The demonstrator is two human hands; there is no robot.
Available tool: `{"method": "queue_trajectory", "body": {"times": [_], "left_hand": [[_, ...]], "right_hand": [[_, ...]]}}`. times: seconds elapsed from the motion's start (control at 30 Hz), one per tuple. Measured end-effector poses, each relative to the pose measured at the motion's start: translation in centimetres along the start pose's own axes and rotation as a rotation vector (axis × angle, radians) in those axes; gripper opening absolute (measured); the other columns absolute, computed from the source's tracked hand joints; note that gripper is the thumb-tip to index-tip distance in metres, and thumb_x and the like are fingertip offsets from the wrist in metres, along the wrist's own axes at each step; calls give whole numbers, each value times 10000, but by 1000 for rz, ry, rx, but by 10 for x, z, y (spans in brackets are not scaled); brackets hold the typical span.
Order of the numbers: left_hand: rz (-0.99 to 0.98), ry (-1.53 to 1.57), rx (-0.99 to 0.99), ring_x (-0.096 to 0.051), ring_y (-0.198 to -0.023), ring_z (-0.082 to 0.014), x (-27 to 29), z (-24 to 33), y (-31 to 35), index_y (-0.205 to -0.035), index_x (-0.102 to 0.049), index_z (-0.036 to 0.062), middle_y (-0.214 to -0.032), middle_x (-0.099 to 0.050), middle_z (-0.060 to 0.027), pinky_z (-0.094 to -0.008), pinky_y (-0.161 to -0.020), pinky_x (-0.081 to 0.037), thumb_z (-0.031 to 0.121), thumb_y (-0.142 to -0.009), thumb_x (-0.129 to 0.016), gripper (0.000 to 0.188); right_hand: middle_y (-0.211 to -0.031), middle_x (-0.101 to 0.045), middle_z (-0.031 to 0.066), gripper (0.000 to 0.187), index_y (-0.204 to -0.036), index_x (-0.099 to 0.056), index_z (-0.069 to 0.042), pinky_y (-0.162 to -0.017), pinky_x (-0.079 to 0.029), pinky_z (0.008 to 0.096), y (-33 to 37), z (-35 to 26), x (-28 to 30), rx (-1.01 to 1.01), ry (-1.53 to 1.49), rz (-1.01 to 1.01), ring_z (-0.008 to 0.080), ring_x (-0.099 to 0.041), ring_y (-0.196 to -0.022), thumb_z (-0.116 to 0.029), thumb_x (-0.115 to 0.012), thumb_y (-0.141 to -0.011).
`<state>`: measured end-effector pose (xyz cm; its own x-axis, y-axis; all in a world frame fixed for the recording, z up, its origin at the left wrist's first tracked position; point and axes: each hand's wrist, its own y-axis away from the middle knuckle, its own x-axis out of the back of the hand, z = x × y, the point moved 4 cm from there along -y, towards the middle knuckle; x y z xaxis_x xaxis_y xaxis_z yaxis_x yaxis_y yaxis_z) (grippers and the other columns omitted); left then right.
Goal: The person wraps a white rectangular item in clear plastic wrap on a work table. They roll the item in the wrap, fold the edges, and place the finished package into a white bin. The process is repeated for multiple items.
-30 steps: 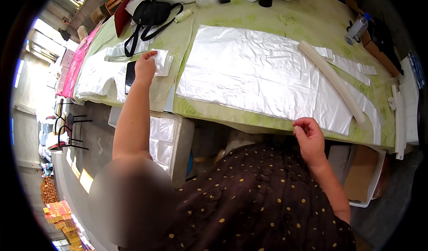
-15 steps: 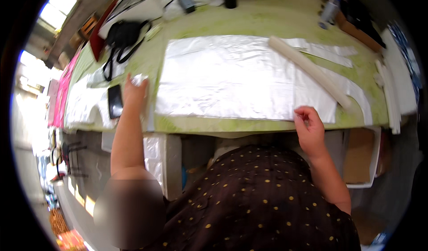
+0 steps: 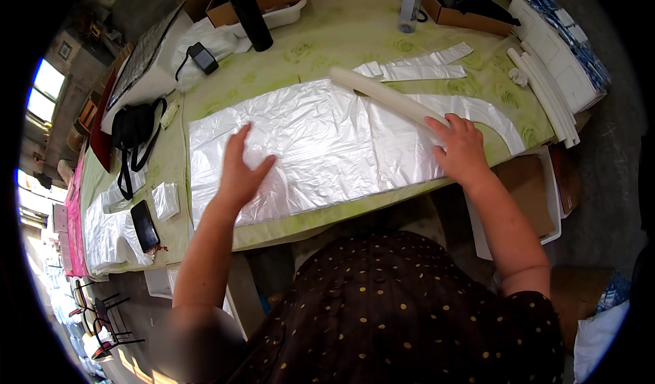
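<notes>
A flat stack of shiny white plastic bags lies crinkled along the near part of the table. My left hand is open above the stack's left part, thumb and fingers apart and holding nothing. Across the right part of the stack lies a long off-white tube at a slant. My right hand is at its lower end, fingers bent over the far side and thumb on the near side; the hand hides that end. A small folded white plastic piece rests left of the stack, beside a black phone.
White plastic strips lie beyond the tube. A black bag is at the left, a handheld device and black cylinder behind. A water bottle stands far right near a cardboard box; white rolls line the right edge.
My left hand has let go of the small folded plastic piece beside the phone and moved right over the stack. My right hand has moved onto the tube's lower end. The view has turned.
</notes>
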<state>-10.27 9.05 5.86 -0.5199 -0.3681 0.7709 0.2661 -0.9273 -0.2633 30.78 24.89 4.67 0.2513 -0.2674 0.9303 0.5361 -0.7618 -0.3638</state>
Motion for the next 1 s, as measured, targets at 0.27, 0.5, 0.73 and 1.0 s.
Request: {"method": "queue_trajectory", "body": {"times": [0.27,0.5,0.73,1.0], "left_hand": [[-117,212,-320,-312,-1482,-412,-105,142,-22,-1505,-454,94,-1584,-363,-223,-473,-1205,-302,230,-888,-765,704],[-287,-87,-348,-129,-1521,-516,-162,145,-22,-1439,-554,105,-1627,-291,-222,-545,-1221,-249,340,-935,-679,570],[-293,-75,-490,-390,-1430,-395,-142,183,-30,-1344,-637,123,-1481,-515,-161,-484,-1159,-362,322,-894,-710,498],[-690,-220,-310,-686,-991,-354,-204,222,-56,-1137,-690,80,-1118,-706,-163,-428,-893,-547,271,-887,-675,315]], "right_hand": [[-1163,-614,228,577,-1413,-548,-41,-991,-483,426,29,-43,26,-130,-765,-218,392,-597,-1117,-164,-661,-861],[-1387,-469,216,588,-1445,-498,-47,-964,-505,406,76,-92,4,-176,-976,-162,357,-590,-1119,-185,-696,-909],[-1484,-501,205,465,-1376,-574,-45,-962,-530,389,79,-44,-13,-296,-940,-161,349,-645,-1140,-152,-647,-929],[-1120,-710,109,249,-1193,-680,-29,-850,-538,315,90,-60,-7,-319,-1273,-216,199,-685,-939,-74,-618,-956]]}}
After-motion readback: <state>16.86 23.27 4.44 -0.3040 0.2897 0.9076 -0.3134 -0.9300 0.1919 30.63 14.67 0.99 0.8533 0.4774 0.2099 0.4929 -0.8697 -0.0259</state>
